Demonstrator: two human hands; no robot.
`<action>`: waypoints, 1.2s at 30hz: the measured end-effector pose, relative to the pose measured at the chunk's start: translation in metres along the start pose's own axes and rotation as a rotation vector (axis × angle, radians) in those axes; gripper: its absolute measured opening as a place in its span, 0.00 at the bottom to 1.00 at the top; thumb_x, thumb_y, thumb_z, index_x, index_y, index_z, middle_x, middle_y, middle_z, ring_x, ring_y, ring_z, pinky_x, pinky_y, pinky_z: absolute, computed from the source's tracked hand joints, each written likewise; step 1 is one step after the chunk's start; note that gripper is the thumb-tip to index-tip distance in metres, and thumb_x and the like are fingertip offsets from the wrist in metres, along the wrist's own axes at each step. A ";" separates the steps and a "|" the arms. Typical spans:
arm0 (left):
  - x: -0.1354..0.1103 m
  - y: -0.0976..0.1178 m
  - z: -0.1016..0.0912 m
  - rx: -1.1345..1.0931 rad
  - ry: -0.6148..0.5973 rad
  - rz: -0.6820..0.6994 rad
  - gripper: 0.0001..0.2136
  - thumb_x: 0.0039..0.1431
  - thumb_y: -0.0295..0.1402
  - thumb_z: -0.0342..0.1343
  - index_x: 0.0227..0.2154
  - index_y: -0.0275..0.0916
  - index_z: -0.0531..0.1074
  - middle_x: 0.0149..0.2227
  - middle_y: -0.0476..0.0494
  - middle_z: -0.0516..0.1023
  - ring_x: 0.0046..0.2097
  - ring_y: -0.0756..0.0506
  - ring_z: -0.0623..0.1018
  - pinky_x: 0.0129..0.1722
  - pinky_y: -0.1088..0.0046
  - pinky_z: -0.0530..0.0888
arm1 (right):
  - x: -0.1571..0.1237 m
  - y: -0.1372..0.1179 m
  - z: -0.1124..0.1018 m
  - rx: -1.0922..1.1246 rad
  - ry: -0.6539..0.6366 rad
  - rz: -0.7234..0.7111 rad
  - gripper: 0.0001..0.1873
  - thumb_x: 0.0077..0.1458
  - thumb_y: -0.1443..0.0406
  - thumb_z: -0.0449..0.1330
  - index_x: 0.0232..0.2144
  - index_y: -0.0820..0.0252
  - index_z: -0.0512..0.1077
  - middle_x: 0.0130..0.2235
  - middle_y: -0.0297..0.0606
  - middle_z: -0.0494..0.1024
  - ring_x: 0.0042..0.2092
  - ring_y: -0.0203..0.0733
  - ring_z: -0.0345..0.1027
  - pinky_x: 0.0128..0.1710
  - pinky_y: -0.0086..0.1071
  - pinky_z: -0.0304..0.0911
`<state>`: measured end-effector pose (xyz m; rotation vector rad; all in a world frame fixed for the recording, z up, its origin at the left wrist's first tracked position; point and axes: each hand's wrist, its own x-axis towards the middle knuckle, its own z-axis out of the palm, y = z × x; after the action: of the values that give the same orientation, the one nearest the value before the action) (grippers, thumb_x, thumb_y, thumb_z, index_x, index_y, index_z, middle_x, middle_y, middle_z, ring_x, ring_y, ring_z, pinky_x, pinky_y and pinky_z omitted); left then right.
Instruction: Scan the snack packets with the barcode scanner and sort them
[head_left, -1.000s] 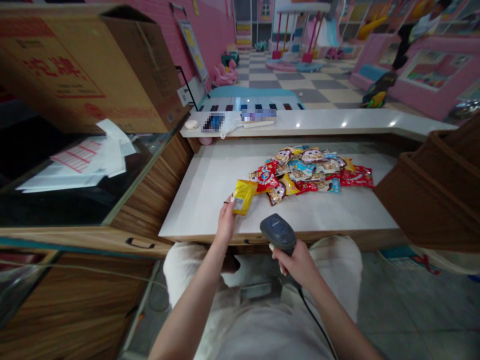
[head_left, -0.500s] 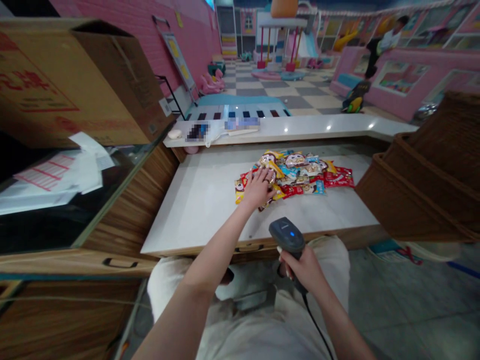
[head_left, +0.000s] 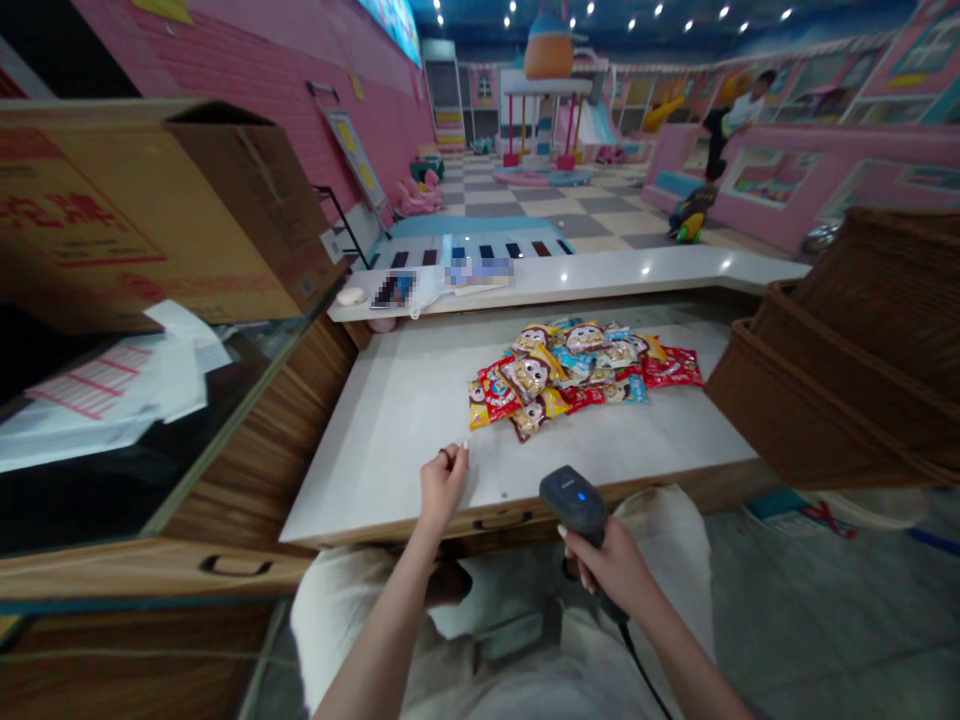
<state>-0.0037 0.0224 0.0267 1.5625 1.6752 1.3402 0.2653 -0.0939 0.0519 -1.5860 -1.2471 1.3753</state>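
A pile of colourful snack packets, red, yellow and blue with cartoon faces, lies on the white desk top. My left hand rests near the front of the desk, left of and apart from the pile. Its fingers are curled closed, and nothing shows in them. In front of the desk edge, above my lap, my right hand grips a dark barcode scanner by its handle. A blue light glows on the scanner's head, and a black cable runs down from the handle.
On the left, a large cardboard box and loose papers sit on a side counter. A woven brown basket stands at the right. A raised white ledge bounds the desk's far side; a phone lies on it.
My left hand has come off the snack packets and back toward the front edge, its spread fingers now curled. My right hand keeps hold of the scanner. The view has tilted up slightly.
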 end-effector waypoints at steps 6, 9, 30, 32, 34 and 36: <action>0.000 0.001 0.002 -0.043 -0.054 -0.053 0.25 0.63 0.55 0.54 0.19 0.42 0.65 0.20 0.54 0.61 0.26 0.50 0.63 0.32 0.71 0.65 | 0.001 0.008 -0.001 -0.006 0.024 0.004 0.22 0.51 0.45 0.65 0.21 0.56 0.71 0.11 0.31 0.68 0.13 0.37 0.62 0.16 0.28 0.57; 0.003 0.016 0.000 -0.094 -0.032 -0.002 0.20 0.63 0.52 0.58 0.25 0.41 0.73 0.23 0.51 0.70 0.27 0.47 0.70 0.32 0.71 0.69 | 0.003 0.011 -0.005 0.001 0.016 -0.017 0.23 0.53 0.45 0.64 0.22 0.56 0.72 0.12 0.31 0.69 0.13 0.37 0.63 0.17 0.28 0.58; 0.009 0.125 -0.022 0.288 0.120 0.697 0.07 0.69 0.38 0.62 0.35 0.44 0.78 0.76 0.41 0.62 0.81 0.29 0.47 0.73 0.30 0.56 | -0.003 -0.007 -0.014 0.028 0.054 -0.047 0.24 0.52 0.44 0.67 0.21 0.56 0.72 0.12 0.31 0.69 0.13 0.38 0.63 0.17 0.29 0.61; 0.014 0.113 -0.012 0.262 0.076 0.668 0.05 0.70 0.38 0.61 0.42 0.45 0.78 0.75 0.37 0.64 0.79 0.31 0.54 0.74 0.36 0.60 | -0.002 -0.003 -0.017 0.030 0.045 -0.045 0.23 0.53 0.46 0.67 0.21 0.57 0.73 0.12 0.32 0.70 0.14 0.38 0.64 0.17 0.29 0.62; 0.021 0.096 0.004 0.254 0.037 0.638 0.13 0.69 0.38 0.62 0.54 0.43 0.75 0.75 0.32 0.64 0.77 0.33 0.60 0.73 0.41 0.63 | 0.000 0.001 -0.019 0.032 0.043 -0.044 0.22 0.54 0.47 0.67 0.22 0.57 0.74 0.13 0.32 0.71 0.14 0.38 0.65 0.17 0.29 0.62; 0.030 0.082 0.023 0.276 0.000 0.605 0.23 0.67 0.36 0.63 0.63 0.41 0.70 0.75 0.27 0.62 0.76 0.32 0.62 0.73 0.43 0.65 | 0.000 0.005 -0.020 0.035 0.040 -0.040 0.22 0.54 0.47 0.67 0.22 0.58 0.74 0.13 0.33 0.71 0.14 0.38 0.65 0.17 0.29 0.62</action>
<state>0.0470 0.0471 0.0970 2.3624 1.4900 1.4150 0.2861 -0.0935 0.0518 -1.5492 -1.2176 1.3275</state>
